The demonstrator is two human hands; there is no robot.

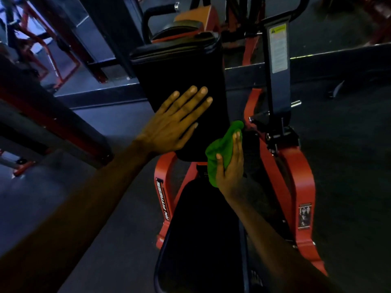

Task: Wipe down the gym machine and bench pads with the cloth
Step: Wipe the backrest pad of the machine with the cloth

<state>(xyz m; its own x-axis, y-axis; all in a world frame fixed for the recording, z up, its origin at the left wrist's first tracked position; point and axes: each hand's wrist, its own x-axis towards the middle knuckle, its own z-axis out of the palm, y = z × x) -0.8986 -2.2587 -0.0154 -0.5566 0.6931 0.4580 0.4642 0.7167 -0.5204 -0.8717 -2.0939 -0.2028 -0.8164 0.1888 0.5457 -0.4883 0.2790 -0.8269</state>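
A black upright back pad point(182, 66) stands on an orange gym machine frame point(296, 172) in the middle of the view. Below it lies the black seat pad point(201, 233). My left hand point(175, 121) rests flat on the lower left part of the back pad, fingers straight and spread. My right hand point(230, 163) grips a bunched green cloth point(220, 149) against the lower right edge of the back pad, where it meets the frame. Part of the cloth is hidden behind my fingers.
A dark post with a white warning label point(278, 49) rises at the right of the pad. Red and black frames of other machines point(55, 49) stand at the left. A dark beam point(42, 115) crosses the left side. Dark floor lies all around.
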